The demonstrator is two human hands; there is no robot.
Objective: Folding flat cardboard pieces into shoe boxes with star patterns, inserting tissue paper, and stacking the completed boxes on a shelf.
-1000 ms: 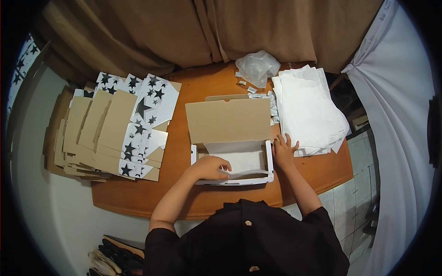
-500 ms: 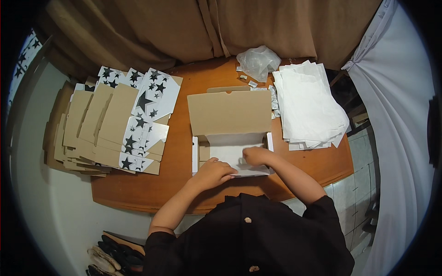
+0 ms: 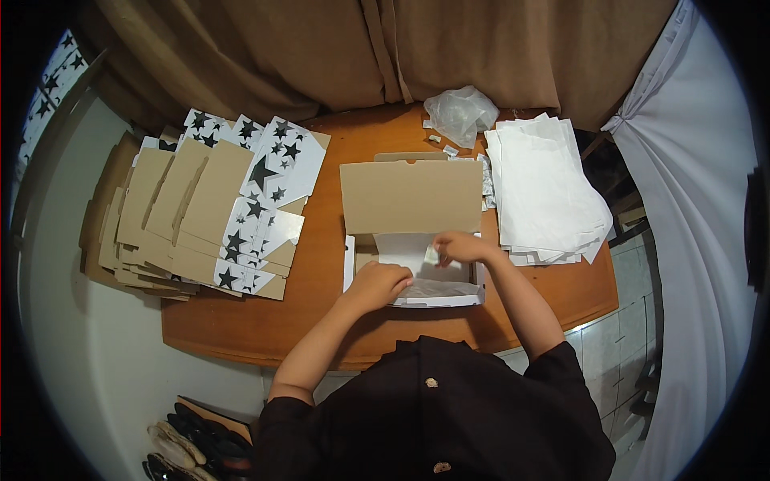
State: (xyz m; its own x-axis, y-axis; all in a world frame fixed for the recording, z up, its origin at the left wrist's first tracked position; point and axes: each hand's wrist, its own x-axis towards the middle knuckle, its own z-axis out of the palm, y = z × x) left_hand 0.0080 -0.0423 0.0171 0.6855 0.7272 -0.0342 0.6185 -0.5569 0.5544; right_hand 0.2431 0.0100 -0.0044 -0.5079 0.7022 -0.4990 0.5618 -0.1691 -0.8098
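An open cardboard box (image 3: 411,196), brown inside with white outer sides, stands in front of me with its lid raised at the back. White paper (image 3: 401,250) lines its inside. My left hand (image 3: 377,286) is at the front wall, its fingers curled over the edge; whether they also pinch the paper is hidden. Above the right part of the inside, my right hand (image 3: 457,247) pinches a small whitish sachet (image 3: 432,255) between thumb and fingers.
Flat brown boxes with black-star print (image 3: 261,172) lie overlapped at the left. White paper sheets (image 3: 545,192) are stacked at the right. Behind the box are a clear plastic bag (image 3: 460,115) and several loose sachets (image 3: 450,150). The wooden table (image 3: 241,333) has a curved front edge.
My right hand has risen slightly from the paper, and the sachet now shows in its fingers. My left hand remains at the front wall. The whole view has shifted slightly.
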